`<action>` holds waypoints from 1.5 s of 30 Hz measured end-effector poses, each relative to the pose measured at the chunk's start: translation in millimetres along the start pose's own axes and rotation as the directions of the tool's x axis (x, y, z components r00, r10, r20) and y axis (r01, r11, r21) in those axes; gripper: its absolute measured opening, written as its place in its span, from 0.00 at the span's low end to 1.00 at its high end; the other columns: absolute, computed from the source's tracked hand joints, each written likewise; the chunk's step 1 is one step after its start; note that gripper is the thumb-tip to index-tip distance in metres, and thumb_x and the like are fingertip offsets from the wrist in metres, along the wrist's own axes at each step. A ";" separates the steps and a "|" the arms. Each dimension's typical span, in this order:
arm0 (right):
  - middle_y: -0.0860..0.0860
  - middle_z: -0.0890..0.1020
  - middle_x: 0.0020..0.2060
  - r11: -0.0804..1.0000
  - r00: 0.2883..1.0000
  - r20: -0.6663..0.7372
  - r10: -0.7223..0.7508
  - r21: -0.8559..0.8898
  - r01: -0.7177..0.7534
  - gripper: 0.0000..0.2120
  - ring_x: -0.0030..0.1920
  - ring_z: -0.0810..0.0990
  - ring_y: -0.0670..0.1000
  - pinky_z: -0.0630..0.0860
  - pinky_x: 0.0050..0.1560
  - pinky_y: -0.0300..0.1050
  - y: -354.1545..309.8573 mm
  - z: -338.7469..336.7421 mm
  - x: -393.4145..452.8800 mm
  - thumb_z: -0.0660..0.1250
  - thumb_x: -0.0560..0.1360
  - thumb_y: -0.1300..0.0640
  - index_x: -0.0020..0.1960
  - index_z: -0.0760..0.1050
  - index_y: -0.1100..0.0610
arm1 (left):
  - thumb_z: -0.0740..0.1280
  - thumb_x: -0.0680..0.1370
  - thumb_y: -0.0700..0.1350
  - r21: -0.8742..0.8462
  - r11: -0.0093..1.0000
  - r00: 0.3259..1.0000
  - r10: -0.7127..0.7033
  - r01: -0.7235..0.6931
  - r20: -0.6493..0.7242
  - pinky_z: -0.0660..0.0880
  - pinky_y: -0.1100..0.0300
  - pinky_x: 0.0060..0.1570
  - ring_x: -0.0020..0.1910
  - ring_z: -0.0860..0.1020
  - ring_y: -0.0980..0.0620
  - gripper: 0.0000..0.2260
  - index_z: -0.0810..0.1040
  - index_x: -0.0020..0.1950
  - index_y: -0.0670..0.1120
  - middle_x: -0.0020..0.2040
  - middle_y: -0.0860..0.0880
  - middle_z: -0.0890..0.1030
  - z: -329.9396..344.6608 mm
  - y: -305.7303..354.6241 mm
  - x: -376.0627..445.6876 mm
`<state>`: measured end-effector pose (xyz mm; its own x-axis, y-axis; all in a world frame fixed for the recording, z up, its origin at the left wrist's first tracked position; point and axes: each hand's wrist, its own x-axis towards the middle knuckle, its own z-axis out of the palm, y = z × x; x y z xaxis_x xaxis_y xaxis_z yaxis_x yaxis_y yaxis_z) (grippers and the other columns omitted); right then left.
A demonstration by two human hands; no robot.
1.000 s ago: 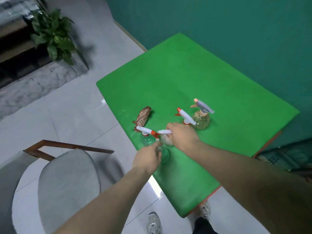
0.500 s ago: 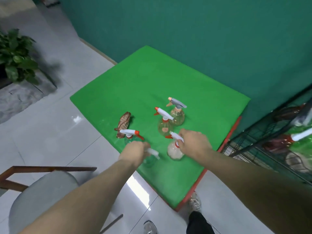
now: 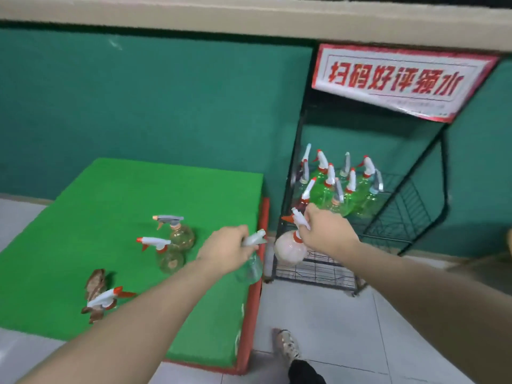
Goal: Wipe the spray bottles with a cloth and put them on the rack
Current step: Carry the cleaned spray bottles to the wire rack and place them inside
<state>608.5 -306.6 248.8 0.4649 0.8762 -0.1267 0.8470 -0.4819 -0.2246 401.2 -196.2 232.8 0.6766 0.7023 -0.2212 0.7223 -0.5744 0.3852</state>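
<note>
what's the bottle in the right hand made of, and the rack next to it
Bottle in the right hand: looks like translucent plastic, pinkish and slightly glossy, since light passes through its round body; the trigger head seems opaque white and orange plastic. Rack: likely metal wire with a black coating, judging by its thin dark rods and grid shelves.

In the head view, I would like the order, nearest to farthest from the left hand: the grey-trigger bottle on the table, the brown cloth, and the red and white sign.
From the left hand:
1. Grey-trigger bottle, standing on the table just left of the hand.
2. Brown cloth, further left, near the table's front edge.
3. Red and white sign, high up, on top of the rack.
</note>
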 end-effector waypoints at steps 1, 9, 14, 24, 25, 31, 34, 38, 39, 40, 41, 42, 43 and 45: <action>0.52 0.77 0.39 0.999 0.999 -0.023 0.034 0.004 -0.034 0.09 0.41 0.76 0.59 0.70 0.39 0.49 18.3 -12.1 -2.5 0.59 0.81 0.48 0.52 0.67 0.54 | 0.68 0.81 0.55 -0.036 0.999 1.000 0.016 -0.016 -0.011 0.64 0.55 0.31 0.37 0.76 0.44 0.13 0.75 0.46 0.46 0.37 0.50 0.77 -2.0 21.9 8.7; 0.53 0.80 0.41 0.960 0.954 -0.147 0.261 -0.064 -0.273 0.11 0.41 0.77 0.59 0.72 0.40 0.49 170.6 -75.2 4.4 0.59 0.80 0.46 0.51 0.68 0.54 | 0.68 0.79 0.51 -0.304 0.946 0.993 0.111 -0.116 -0.035 0.76 0.52 0.38 0.40 0.82 0.43 0.14 0.68 0.39 0.48 0.39 0.46 0.81 6.2 180.0 95.7; 0.52 0.77 0.38 0.925 0.922 -0.114 0.370 0.143 -0.353 0.07 0.36 0.76 0.53 0.69 0.34 0.48 255.2 -91.0 42.5 0.60 0.80 0.51 0.50 0.66 0.55 | 0.68 0.80 0.52 -0.391 0.916 0.996 0.094 -0.087 0.000 0.82 0.45 0.43 0.40 0.84 0.43 0.14 0.68 0.40 0.48 0.40 0.46 0.82 29.9 260.9 162.1; 0.53 0.78 0.39 0.876 0.938 0.052 0.342 0.342 -0.339 0.06 0.34 0.76 0.51 0.68 0.29 0.46 346.9 -75.6 118.4 0.60 0.81 0.55 0.52 0.66 0.57 | 0.65 0.81 0.45 -0.308 0.951 0.999 -0.015 0.027 0.043 0.72 0.53 0.32 0.41 0.83 0.41 0.10 0.67 0.42 0.47 0.41 0.43 0.83 85.1 328.7 259.7; 0.53 0.78 0.39 0.873 0.940 0.068 0.335 0.352 -0.337 0.06 0.34 0.77 0.51 0.69 0.29 0.46 350.3 -71.0 124.0 0.60 0.81 0.55 0.52 0.66 0.57 | 0.65 0.81 0.45 -0.304 0.952 0.998 -0.029 0.045 0.055 0.73 0.52 0.33 0.40 0.83 0.41 0.11 0.67 0.42 0.47 0.41 0.43 0.83 90.3 328.9 265.2; 0.52 0.77 0.37 0.865 0.941 0.165 0.296 0.372 -0.337 0.06 0.34 0.77 0.51 0.69 0.28 0.45 362.1 -37.6 148.2 0.60 0.82 0.55 0.52 0.65 0.57 | 0.65 0.81 0.45 -0.270 0.952 0.988 -0.124 0.144 0.089 0.71 0.53 0.35 0.34 0.75 0.46 0.13 0.64 0.41 0.49 0.39 0.47 0.78 119.2 322.4 290.0; 0.51 0.77 0.37 0.871 0.939 0.201 0.278 0.359 -0.335 0.06 0.33 0.76 0.50 0.67 0.27 0.44 364.0 -25.3 155.6 0.60 0.82 0.55 0.51 0.64 0.57 | 0.64 0.82 0.44 -0.350 0.921 0.985 -0.154 0.172 0.078 0.78 0.46 0.39 0.38 0.82 0.42 0.10 0.66 0.43 0.46 0.41 0.43 0.80 124.5 326.6 300.5; 0.51 0.76 0.35 0.874 0.945 0.200 0.259 0.369 -0.317 0.07 0.32 0.75 0.49 0.64 0.26 0.43 364.4 -17.3 162.4 0.60 0.81 0.55 0.49 0.62 0.56 | 0.64 0.82 0.44 -0.457 0.871 0.983 -0.167 0.181 0.071 0.82 0.42 0.40 0.37 0.85 0.43 0.05 0.70 0.49 0.43 0.45 0.42 0.82 128.4 331.6 312.4; 0.51 0.76 0.35 0.871 0.945 0.204 0.257 0.375 -0.318 0.07 0.32 0.75 0.49 0.64 0.26 0.43 365.2 -16.9 162.6 0.60 0.81 0.55 0.49 0.62 0.56 | 0.64 0.82 0.43 -0.463 0.868 0.984 -0.161 0.178 0.077 0.82 0.42 0.39 0.36 0.85 0.43 0.05 0.69 0.49 0.43 0.45 0.41 0.82 129.9 331.9 314.3; 0.51 0.76 0.35 0.867 0.944 0.208 0.255 0.383 -0.319 0.07 0.32 0.75 0.49 0.64 0.27 0.43 366.0 -16.3 162.7 0.60 0.81 0.55 0.49 0.62 0.55 | 0.64 0.82 0.43 -0.457 0.871 0.984 -0.161 0.181 0.083 0.82 0.42 0.38 0.36 0.85 0.42 0.06 0.69 0.48 0.44 0.45 0.41 0.82 131.1 331.3 315.7; 0.50 0.76 0.35 0.865 0.944 0.213 0.251 0.389 -0.318 0.07 0.32 0.75 0.49 0.65 0.27 0.44 366.8 -16.1 162.6 0.60 0.80 0.55 0.49 0.62 0.55 | 0.64 0.82 0.43 -0.443 0.877 0.982 -0.164 0.187 0.090 0.82 0.43 0.37 0.36 0.85 0.43 0.06 0.69 0.48 0.44 0.45 0.41 0.82 131.5 330.2 316.4; 0.50 0.76 0.35 0.863 0.944 0.220 0.246 0.393 -0.317 0.07 0.32 0.75 0.49 0.65 0.28 0.44 367.0 -16.1 161.6 0.61 0.80 0.55 0.48 0.62 0.55 | 0.65 0.82 0.43 -0.433 0.880 0.981 -0.167 0.193 0.098 0.82 0.43 0.37 0.36 0.85 0.43 0.06 0.69 0.49 0.44 0.45 0.41 0.82 132.7 328.6 315.7; 0.50 0.76 0.35 0.861 0.942 0.227 0.245 0.395 -0.319 0.08 0.32 0.74 0.48 0.65 0.28 0.44 366.7 -16.5 160.2 0.61 0.80 0.55 0.48 0.62 0.55 | 0.65 0.82 0.43 -0.426 0.882 0.979 -0.170 0.201 0.110 0.82 0.44 0.36 0.36 0.85 0.44 0.05 0.69 0.49 0.44 0.44 0.42 0.82 134.9 326.2 314.6; 0.49 0.76 0.34 0.846 0.938 0.231 0.259 0.414 -0.336 0.09 0.32 0.73 0.47 0.64 0.28 0.43 366.4 -16.9 159.7 0.62 0.79 0.55 0.45 0.61 0.53 | 0.65 0.82 0.43 -0.414 0.884 0.975 -0.176 0.217 0.136 0.82 0.43 0.37 0.37 0.85 0.43 0.07 0.68 0.47 0.46 0.44 0.41 0.82 141.2 321.3 313.8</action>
<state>997.5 -343.2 162.6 0.5960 0.6963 -0.4000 0.4541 -0.7030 -0.5473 865.8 -219.7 160.6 0.5524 0.7284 -0.4054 0.7257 -0.1810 0.6637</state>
